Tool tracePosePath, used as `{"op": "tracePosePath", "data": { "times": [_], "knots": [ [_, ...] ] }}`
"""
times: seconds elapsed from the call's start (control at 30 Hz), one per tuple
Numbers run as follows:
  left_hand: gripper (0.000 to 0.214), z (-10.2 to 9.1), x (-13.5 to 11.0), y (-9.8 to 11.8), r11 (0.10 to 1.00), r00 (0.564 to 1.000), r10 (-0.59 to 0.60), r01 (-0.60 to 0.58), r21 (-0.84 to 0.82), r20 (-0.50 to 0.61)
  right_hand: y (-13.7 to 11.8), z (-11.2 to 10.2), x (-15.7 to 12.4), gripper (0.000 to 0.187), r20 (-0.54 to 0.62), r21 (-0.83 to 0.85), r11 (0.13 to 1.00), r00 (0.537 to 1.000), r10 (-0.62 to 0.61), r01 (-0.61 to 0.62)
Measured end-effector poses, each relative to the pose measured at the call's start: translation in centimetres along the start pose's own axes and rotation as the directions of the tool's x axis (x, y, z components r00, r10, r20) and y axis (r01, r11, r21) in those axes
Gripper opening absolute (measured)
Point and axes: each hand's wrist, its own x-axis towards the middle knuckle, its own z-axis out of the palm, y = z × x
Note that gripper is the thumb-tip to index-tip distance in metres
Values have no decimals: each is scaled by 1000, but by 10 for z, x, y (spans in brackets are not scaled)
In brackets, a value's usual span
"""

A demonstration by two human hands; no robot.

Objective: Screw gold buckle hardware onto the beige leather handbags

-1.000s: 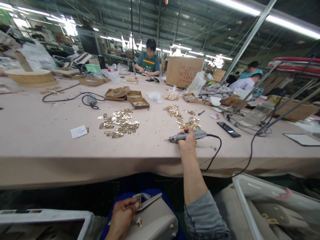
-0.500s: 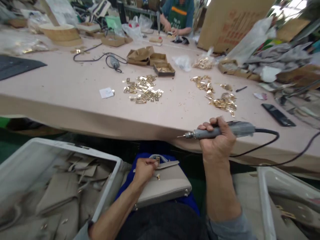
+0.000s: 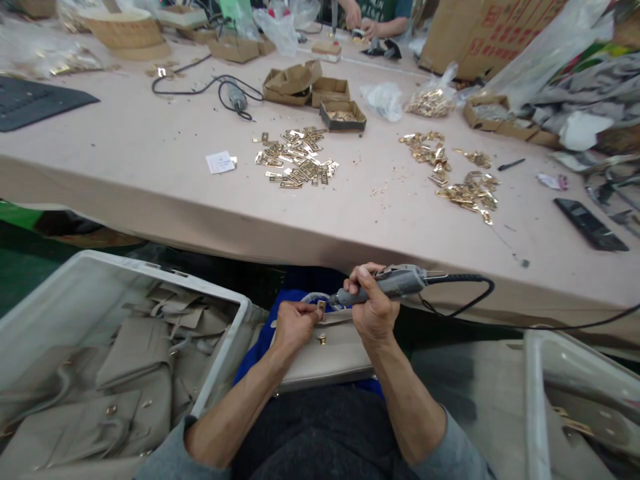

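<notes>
A beige handbag (image 3: 325,357) rests on my lap over blue cloth. My left hand (image 3: 294,328) pinches a small gold metal plate (image 3: 321,308) at the edge of the bag's flap. Below the plate, a gold lock fitting (image 3: 323,339) shows on the bag's front. My right hand (image 3: 374,305) is wrapped round a grey electric screwdriver (image 3: 404,280), which points left. Its tip is at or very near the plate; whether they touch I cannot tell. A black cord (image 3: 465,277) trails from its back end to the right.
Beyond the bag stands a cloth-covered table (image 3: 190,200) with gold plates (image 3: 303,160) and gold fittings (image 3: 470,190) in piles, and a phone (image 3: 590,224). A white bin of bags (image 3: 235,313) stands left, another bin (image 3: 533,400) right. A co-worker's hands (image 3: 367,23) show at the back.
My right hand has brought the screwdriver left and down from above the table edge to the plate. My left hand keeps its pinch. The view has tilted down.
</notes>
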Motion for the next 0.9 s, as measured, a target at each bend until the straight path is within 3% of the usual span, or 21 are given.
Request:
{"op": "tracePosePath", "data": {
  "times": [0.4,0.57,0.67,0.8,0.9],
  "knots": [
    [17,-3,-6,8,1000,1000,-14,14,15,-12,17,0,-3,16,57,-49,997,996,-63,66],
    [18,-3,-6,4,1000,1000,-9,9,7,-2,21,-4,-8,14,105,-144,981,988,-116,130],
    [14,-4,-5,4,1000,1000,-13,13,27,-10,19,-6,-12,15,224,-229,964,971,-81,133],
    [13,-4,-5,3,1000,1000,-13,13,-8,-6,12,-5,-13,16,422,-340,925,906,-13,172],
    [12,-3,-4,0,997,999,28,-26,-66,25,10,-4,-11,14,484,-356,915,875,8,188]
  ]
}}
